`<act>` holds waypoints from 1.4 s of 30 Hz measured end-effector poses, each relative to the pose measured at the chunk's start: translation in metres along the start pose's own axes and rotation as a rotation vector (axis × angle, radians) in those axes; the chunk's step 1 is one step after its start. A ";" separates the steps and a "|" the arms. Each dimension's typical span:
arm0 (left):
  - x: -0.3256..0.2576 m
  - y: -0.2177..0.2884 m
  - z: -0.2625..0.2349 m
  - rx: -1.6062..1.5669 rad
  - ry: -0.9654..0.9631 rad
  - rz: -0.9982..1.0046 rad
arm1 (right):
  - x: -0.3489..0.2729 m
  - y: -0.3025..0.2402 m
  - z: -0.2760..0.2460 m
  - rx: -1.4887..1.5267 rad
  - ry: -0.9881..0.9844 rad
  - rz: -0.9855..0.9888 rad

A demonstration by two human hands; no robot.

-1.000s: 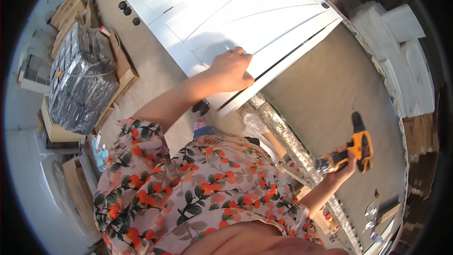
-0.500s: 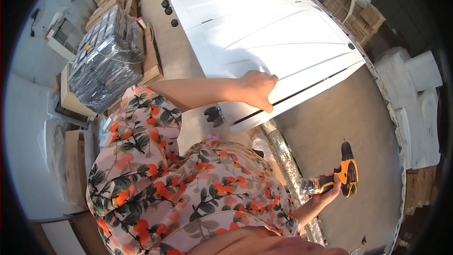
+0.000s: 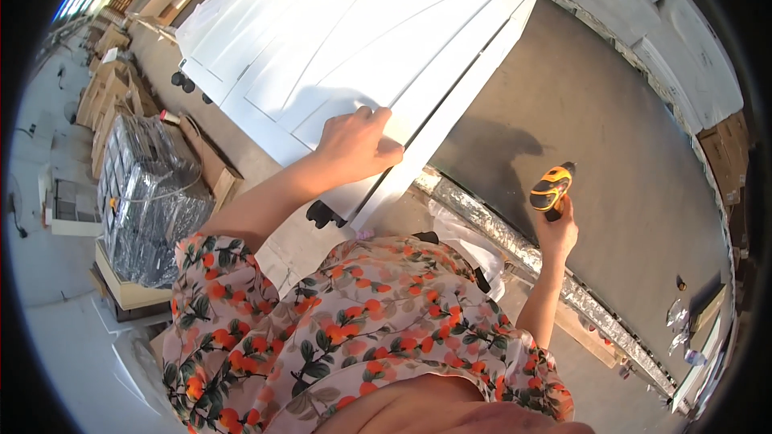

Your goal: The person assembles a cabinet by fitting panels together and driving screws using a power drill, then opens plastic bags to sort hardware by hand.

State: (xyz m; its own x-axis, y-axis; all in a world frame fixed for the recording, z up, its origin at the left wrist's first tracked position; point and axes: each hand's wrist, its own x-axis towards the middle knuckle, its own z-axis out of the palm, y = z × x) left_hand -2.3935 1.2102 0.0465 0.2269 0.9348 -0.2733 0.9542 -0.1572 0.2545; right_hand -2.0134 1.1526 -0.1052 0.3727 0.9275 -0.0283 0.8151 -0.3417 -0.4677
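Note:
My right hand (image 3: 557, 233) grips the handle of an orange and black cordless drill (image 3: 552, 187), held over the grey tabletop (image 3: 611, 153) with its chuck toward the upper right. My left hand (image 3: 354, 145) is curled over the near end of a large white panelled piece (image 3: 354, 40), beside the dark gap along its right side. The fingers and thumb are drawn together there; what they may hold is hidden. A long white edge strip (image 3: 474, 92) lies right of that gap. Black knob-like fittings (image 3: 325, 214) show at the near left corner of the white piece.
A silvery, scuffed rail (image 3: 523, 249) edges the tabletop on my side. On the left stands a film-wrapped stack (image 3: 149, 201). White wrapped blocks (image 3: 691, 56) and brown cartons (image 3: 728, 153) stand at the far right. Small loose items (image 3: 679, 313) lie at the right end.
My view has turned to the right. The drill has swung from pointing away to pointing up and right, raised nearer the white piece. My left hand stays at the gap, fingers more drawn in.

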 end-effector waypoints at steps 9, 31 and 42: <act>-0.012 0.009 0.025 -0.015 0.211 0.259 | 0.004 -0.011 0.008 -0.112 -0.106 -0.074; -0.059 0.042 0.044 -0.099 0.587 -0.063 | 0.217 -0.151 0.086 0.888 -0.317 -0.211; -0.015 0.042 -0.003 -0.032 0.307 0.079 | 0.268 -0.216 0.082 0.969 -0.412 0.022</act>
State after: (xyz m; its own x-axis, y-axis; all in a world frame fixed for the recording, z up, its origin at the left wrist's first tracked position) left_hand -2.3577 1.1901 0.0637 0.2257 0.9734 0.0401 0.9282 -0.2274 0.2945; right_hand -2.1257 1.4870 -0.0840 0.0549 0.9645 -0.2582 0.0388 -0.2605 -0.9647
